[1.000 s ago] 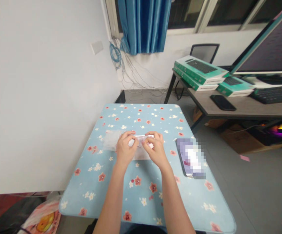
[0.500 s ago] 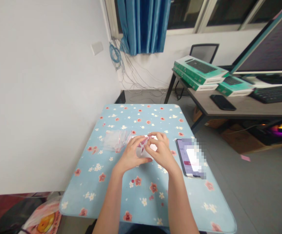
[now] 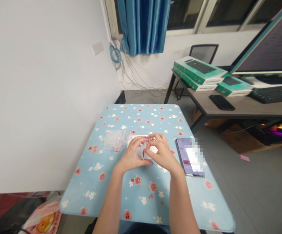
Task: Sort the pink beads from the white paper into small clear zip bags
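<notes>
My left hand (image 3: 130, 157) is curled around a small translucent plastic bag (image 3: 140, 152), its thumb stretched below and its fingers above. On the right, my right hand (image 3: 162, 152) has its thumb and index finger pinched together at the bag's edge; anything between those fingertips is too small to make out. Small dark pink pieces (image 3: 144, 141) show just behind the fingertips, partly covered. They lie by a white box or tray (image 3: 131, 137), mostly hidden under both hands. Several clear plastic bags with red seal lines (image 3: 115, 140) lie flat left of my left hand.
The small table (image 3: 121, 201) has a blue flowered cover, with one loose red bead (image 3: 132, 180) near my wrists. A phone (image 3: 189, 159) with a lit screen lies at its right edge. Beyond stands a desk (image 3: 200, 100) with green keyboard boxes (image 3: 201, 70) and a black phone (image 3: 222, 102).
My right hand has shifted slightly, its fingertips still pinched at the bag. The bag between the hands has changed shape a little. My left hand stays almost where it was.
</notes>
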The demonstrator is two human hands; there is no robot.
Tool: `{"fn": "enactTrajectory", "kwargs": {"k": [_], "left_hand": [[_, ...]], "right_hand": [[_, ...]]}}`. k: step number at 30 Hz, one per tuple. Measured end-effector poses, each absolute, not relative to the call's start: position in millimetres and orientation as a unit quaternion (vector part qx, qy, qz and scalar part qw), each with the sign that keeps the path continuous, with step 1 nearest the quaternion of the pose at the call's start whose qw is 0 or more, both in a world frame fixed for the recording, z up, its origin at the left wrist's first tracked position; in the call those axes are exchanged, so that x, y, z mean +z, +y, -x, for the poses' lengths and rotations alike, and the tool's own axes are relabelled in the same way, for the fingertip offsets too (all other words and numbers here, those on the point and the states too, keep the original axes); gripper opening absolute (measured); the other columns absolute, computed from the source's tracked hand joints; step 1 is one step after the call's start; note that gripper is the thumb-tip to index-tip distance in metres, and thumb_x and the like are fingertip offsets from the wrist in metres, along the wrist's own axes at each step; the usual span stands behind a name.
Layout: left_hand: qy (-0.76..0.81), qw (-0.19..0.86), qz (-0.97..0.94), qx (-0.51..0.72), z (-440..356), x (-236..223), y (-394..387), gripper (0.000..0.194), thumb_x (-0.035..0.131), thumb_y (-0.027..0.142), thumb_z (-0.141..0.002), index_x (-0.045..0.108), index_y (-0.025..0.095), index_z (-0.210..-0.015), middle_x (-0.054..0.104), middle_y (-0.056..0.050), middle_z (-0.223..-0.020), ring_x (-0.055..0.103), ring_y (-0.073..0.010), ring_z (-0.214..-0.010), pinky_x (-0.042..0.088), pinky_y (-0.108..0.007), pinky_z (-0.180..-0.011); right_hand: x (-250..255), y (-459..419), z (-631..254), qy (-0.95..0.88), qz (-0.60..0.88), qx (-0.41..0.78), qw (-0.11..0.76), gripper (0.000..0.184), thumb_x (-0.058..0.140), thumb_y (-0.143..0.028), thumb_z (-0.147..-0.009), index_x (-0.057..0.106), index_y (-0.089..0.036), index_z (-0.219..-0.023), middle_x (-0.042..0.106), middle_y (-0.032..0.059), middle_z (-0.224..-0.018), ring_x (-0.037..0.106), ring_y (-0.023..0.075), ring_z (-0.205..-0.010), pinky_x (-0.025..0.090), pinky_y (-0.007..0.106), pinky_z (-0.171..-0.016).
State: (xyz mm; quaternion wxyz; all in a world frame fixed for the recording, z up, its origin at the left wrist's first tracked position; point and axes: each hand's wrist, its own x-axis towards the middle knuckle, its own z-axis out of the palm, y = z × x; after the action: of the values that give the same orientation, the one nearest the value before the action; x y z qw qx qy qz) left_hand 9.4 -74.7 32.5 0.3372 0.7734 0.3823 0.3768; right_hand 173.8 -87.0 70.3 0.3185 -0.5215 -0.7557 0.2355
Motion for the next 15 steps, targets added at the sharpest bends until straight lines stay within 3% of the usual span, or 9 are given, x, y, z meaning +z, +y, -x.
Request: {"fn": "enactTrajectory", "kwargs": {"k": [15], "left_hand": [[0.435,0.269,-0.757,0.407,-9.6,36.9,-76.8,0.039,0.073,0.022,-0.067,0.05,0.023,-0.098,0.06,-0.005,-0.107,0.055,-0.0217,-0.105,0.043,-0.039,-0.094]], "right_hand": [[70.7,-87.1,-176.4,-0.732,0.538,0.229,0.35,0.015,0.058,-0.021,-0.08,0.059,-0.021,-0.065,0.059,0.0039,-0.105,0.045,0.0243,-0.106,0.031,0.043,-0.095]]}}
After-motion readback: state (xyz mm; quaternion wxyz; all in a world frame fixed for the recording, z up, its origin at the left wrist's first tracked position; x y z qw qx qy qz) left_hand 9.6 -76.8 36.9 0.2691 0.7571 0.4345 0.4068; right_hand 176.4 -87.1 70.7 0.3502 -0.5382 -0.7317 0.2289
